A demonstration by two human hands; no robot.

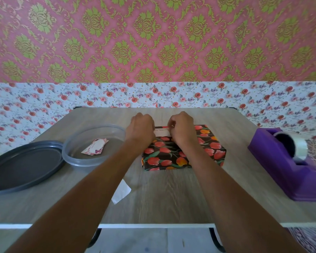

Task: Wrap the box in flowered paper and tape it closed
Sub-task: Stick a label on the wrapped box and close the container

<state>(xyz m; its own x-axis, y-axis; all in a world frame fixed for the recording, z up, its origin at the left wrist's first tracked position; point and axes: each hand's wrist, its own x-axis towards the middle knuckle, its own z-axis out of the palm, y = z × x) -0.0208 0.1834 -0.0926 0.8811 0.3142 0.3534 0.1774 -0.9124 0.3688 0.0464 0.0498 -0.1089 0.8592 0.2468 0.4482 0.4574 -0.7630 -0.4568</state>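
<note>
Item, toward the far edge of the counter (pixel 171 198): box (pixel 206 148) lying flat, covered in black flowered paper (pixel 164 159). My right hand (pixel 182 128) pinches the right end of a small white card (pixel 161 132) at the box's far edge, and my left hand (pixel 140 128) bends over its left end, fingers hidden, grip not readable. Left edge: grey lid (pixel 24 165), clear tub (pixel 93 157) touching it, printed tags (pixel 95 147) inside; right edge: purple tape dispenser (pixel 285 165) with roll (pixel 299 147), well apart from the box. Bare counter runs from the box to the near edge, save one white paper scrap (pixel 124 190) beside my left forearm.
</note>
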